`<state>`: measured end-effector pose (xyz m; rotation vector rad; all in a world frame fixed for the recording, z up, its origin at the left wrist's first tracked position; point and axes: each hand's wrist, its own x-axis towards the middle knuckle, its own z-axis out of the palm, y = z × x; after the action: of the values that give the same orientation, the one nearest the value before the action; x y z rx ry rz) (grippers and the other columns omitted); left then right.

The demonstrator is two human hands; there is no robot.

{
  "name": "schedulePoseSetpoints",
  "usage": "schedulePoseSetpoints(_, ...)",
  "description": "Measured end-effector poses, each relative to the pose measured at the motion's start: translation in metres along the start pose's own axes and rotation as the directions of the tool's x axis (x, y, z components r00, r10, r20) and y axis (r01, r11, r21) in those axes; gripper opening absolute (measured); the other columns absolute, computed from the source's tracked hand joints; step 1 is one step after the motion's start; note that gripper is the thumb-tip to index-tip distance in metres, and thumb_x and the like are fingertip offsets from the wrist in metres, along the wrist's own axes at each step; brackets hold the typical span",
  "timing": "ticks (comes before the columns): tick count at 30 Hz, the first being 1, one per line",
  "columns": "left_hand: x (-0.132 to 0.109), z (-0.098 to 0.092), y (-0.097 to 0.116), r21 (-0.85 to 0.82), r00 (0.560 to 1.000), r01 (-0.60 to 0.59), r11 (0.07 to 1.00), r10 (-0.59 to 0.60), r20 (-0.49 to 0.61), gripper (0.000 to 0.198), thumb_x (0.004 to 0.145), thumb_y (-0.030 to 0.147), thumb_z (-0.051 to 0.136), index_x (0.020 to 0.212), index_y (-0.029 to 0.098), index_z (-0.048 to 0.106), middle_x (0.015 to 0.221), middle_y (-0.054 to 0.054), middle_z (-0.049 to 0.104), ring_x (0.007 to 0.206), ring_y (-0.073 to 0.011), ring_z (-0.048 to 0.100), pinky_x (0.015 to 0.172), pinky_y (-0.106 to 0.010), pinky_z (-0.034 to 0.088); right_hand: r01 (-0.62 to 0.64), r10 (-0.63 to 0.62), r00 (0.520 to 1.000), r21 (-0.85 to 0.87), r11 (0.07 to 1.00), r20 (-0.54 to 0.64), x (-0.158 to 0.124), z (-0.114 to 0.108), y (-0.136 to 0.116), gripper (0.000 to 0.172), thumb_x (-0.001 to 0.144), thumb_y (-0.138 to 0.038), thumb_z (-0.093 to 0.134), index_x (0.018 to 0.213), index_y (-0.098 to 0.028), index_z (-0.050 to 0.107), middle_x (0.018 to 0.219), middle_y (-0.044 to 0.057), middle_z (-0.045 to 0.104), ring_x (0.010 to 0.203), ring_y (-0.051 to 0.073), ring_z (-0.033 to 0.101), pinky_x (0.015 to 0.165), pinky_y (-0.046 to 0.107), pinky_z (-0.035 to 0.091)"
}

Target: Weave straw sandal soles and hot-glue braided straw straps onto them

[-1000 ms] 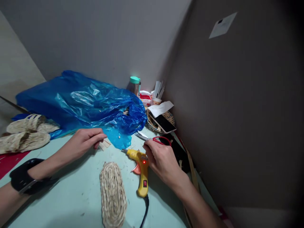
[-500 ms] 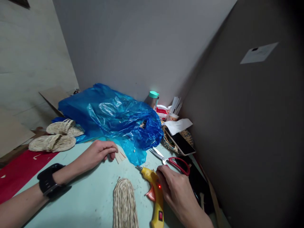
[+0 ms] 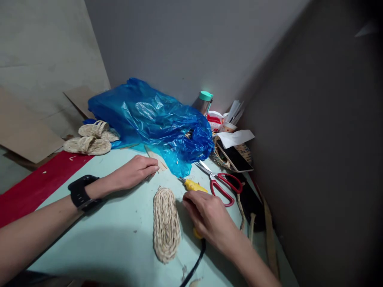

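Observation:
A woven straw sole [image 3: 166, 225] lies lengthwise on the pale green table, between my two hands. My left hand [image 3: 140, 171] rests on the table with its fingers curled, right by some thin pale strips [image 3: 160, 160]. Whether it pinches one of them is hidden. Over a yellow hot glue gun [image 3: 194, 185] is my right hand [image 3: 206, 213], fingers bent and drawn together near the sole's right edge. It covers most of the gun, and what its fingertips hold, if anything, does not show. Red-handled scissors [image 3: 220, 181] lie partly open just beyond it.
A large blue plastic bag [image 3: 149, 115] covers the back of the table. Two woven slippers [image 3: 89, 144] sit at the left by a red sheet [image 3: 50, 181]. A phone [image 3: 235, 155] leans on a basket at the right, near a flask [image 3: 204, 101]. A black cord [image 3: 196, 261] trails forward.
The view has tilted down, so the whole sole shows. My right hand has moved left from beside the glue gun to over it, hiding its trigger and handle. My left hand stays by the strips.

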<state>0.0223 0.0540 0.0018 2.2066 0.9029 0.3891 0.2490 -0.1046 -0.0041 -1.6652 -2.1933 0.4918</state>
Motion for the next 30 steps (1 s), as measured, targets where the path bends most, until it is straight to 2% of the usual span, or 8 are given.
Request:
schedulePoseSetpoints(3, -0.008, 0.007, 0.003, 0.020, 0.994, -0.008, 1.000, 0.006, 0.107, 0.037, 0.096, 0.040, 0.048, 0.065, 0.021, 0.058, 0.063, 0.000, 0.059, 0.063, -0.0183, 0.051, 0.067, -0.031, 0.034, -0.039, 0.039, 0.998, 0.014, 0.999, 0.050, 0.003, 0.005, -0.016, 0.009, 0.100, -0.025, 0.061, 0.101, -0.016, 0.064, 0.090, 0.009, 0.072, 0.084, 0.025, 0.068, 0.073, 0.033, 0.047)
schedulePoseSetpoints(8, -0.016, 0.019, 0.009, -0.009, 0.976, 0.053, 0.999, -0.050, 0.212, 0.017, 0.081, 0.036, 0.069, 0.076, 0.021, 0.064, 0.069, 0.000, 0.060, 0.066, -0.0193, 0.051, 0.063, -0.030, 0.031, -0.129, 0.126, 0.991, 0.047, 0.991, 0.046, 0.008, 0.019, -0.028, 0.037, 0.090, -0.015, 0.069, 0.124, -0.011, 0.056, 0.102, 0.013, 0.073, 0.093, 0.030, 0.068, 0.077, 0.038, 0.050)
schedulePoseSetpoints(15, -0.018, 0.025, 0.011, -0.274, 0.950, 0.221, 0.936, -0.143, 0.278, 0.021, 0.068, 0.034, 0.074, 0.075, 0.019, 0.060, 0.062, 0.005, 0.049, 0.060, -0.0156, 0.044, 0.055, -0.027, 0.030, -0.156, 0.157, 0.988, 0.119, 0.981, -0.006, 0.019, 0.020, -0.036, 0.044, 0.092, -0.011, 0.055, 0.136, -0.011, 0.051, 0.112, 0.019, 0.069, 0.098, 0.031, 0.064, 0.084, 0.045, 0.051)
schedulePoseSetpoints(18, -0.019, 0.022, 0.008, -0.438, 0.943, 0.265, 0.859, -0.136, 0.302, 0.026, 0.066, 0.036, 0.078, 0.077, 0.018, 0.062, 0.060, 0.007, 0.048, 0.059, -0.0140, 0.044, 0.055, -0.026, 0.032, -0.153, 0.163, 0.986, 0.198, 0.968, -0.038, 0.025, 0.015, -0.039, 0.036, 0.095, -0.018, 0.053, 0.130, -0.011, 0.056, 0.115, 0.020, 0.067, 0.100, 0.032, 0.062, 0.086, 0.046, 0.048)
schedulePoseSetpoints(20, -0.019, 0.019, 0.006, -0.537, 0.946, 0.278, 0.796, -0.129, 0.298, 0.028, 0.065, 0.033, 0.082, 0.080, 0.018, 0.064, 0.064, 0.005, 0.053, 0.062, -0.0145, 0.048, 0.057, -0.026, 0.036, -0.141, 0.156, 0.987, 0.299, 0.944, -0.025, 0.029, 0.013, -0.038, 0.024, 0.098, -0.024, 0.052, 0.117, -0.014, 0.063, 0.097, 0.012, 0.069, 0.084, 0.026, 0.062, 0.078, 0.039, 0.046)
schedulePoseSetpoints(23, -0.021, 0.015, 0.005, -0.692, 0.962, 0.263, 0.673, -0.127, 0.241, 0.030, 0.072, 0.034, 0.081, 0.093, 0.019, 0.065, 0.088, -0.001, 0.065, 0.084, -0.0188, 0.061, 0.072, -0.028, 0.046, -0.130, 0.172, 0.984, 0.498, 0.857, -0.040, 0.038, 0.010, -0.034, 0.021, 0.100, -0.036, 0.053, 0.100, -0.019, 0.065, 0.075, 0.002, 0.064, 0.067, 0.018, 0.057, 0.065, 0.030, 0.042)
schedulePoseSetpoints(26, -0.025, 0.016, 0.010, -0.809, 0.963, 0.268, 0.524, -0.135, 0.232, 0.039, 0.084, 0.041, 0.074, 0.116, 0.023, 0.061, 0.112, -0.006, 0.069, 0.105, -0.0223, 0.066, 0.087, -0.031, 0.050, -0.109, 0.249, 0.963, 0.690, 0.716, -0.106, 0.051, 0.009, -0.028, 0.026, 0.098, -0.044, 0.055, 0.103, -0.019, 0.060, 0.076, 0.000, 0.062, 0.067, 0.016, 0.057, 0.062, 0.027, 0.044)
schedulePoseSetpoints(30, -0.029, 0.031, 0.018, -0.853, 0.923, 0.374, 0.362, -0.055, 0.382, 0.055, 0.075, 0.045, 0.080, 0.118, 0.017, 0.061, 0.099, -0.014, 0.077, 0.087, -0.0298, 0.076, 0.080, -0.043, 0.059, -0.044, 0.322, 0.933, 0.838, 0.544, -0.160, 0.064, 0.008, -0.027, 0.028, 0.094, -0.047, 0.060, 0.101, -0.019, 0.057, 0.073, -0.004, 0.056, 0.064, 0.013, 0.053, 0.061, 0.025, 0.046)
